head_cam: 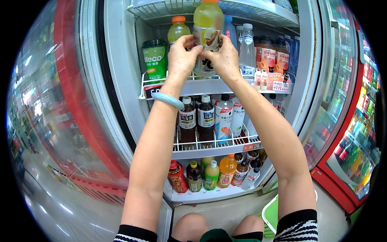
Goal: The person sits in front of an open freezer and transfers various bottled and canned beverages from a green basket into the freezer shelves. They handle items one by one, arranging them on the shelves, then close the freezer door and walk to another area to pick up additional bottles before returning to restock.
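Observation:
My left hand (182,56), with a pale blue bangle (168,100) on its wrist, and my right hand (225,56) are both at a large yellow Gatorade bottle (208,16) with an orange cap. The thumbs come close together across its front, and the fingers bend around its two sides. Between them shows a beige and brown patch (213,39); I cannot tell whether it is loose or printed on the label. The bottle is upright at the front of the fridge's upper shelf (193,87). A second yellow bottle (177,30) stands behind my left hand.
Left of my hands is a green lidded drink cup (154,59); to the right are clear bottles (248,51) and peach-labelled bottles (269,54). Lower shelves hold several more drinks. The red-framed fridge door (87,90) is at left, and a green basket (270,211) is beside my knee.

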The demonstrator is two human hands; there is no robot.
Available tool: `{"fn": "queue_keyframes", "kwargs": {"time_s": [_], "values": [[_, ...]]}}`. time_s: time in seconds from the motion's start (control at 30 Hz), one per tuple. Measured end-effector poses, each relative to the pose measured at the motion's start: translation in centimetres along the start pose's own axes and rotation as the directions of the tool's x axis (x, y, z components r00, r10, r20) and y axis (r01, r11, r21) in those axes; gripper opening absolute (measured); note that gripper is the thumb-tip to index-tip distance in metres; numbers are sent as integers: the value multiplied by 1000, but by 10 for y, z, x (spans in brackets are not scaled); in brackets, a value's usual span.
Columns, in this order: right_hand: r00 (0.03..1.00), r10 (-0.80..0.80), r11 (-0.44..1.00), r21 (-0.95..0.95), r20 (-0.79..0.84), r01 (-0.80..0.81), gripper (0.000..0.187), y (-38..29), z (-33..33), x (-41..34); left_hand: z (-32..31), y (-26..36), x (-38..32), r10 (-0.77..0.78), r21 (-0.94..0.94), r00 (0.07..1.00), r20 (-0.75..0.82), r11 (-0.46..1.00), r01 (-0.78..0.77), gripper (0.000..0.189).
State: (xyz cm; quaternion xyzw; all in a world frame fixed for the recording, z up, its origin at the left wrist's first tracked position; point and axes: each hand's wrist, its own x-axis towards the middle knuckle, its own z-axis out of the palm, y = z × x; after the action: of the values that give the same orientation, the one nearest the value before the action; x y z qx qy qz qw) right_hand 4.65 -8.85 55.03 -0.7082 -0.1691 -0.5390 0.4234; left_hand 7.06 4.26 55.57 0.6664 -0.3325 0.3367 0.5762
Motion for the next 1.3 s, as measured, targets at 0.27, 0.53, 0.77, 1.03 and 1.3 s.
{"fn": "queue_keyframes", "kwargs": {"time_s": [0.27, 0.53, 0.77, 1.03, 1.3], "values": [[998, -11, 1000, -6, -54, 10, 66, 12, 2, -3, 16, -2, -2, 90, 92, 991, -99, 992, -81, 39], [997, 74, 983, -169, -3, -73, 65, 0, 1, -3, 19, 0, -2, 96, 131, 980, -176, 989, -73, 38], [999, 5, 986, -164, -46, -13, 59, 4, 6, -1, 22, -1, -2, 148, 175, 964, -222, 978, -110, 36], [996, 53, 985, -162, -77, -65, 58, 9, 13, -15, 24, -6, -9, 82, 176, 976, -203, 983, -46, 29], [957, 275, 853, -480, 86, -202, 48, 7, 19, 0, 28, -12, -16, 165, 554, 977, -132, 830, -65, 24]]}}
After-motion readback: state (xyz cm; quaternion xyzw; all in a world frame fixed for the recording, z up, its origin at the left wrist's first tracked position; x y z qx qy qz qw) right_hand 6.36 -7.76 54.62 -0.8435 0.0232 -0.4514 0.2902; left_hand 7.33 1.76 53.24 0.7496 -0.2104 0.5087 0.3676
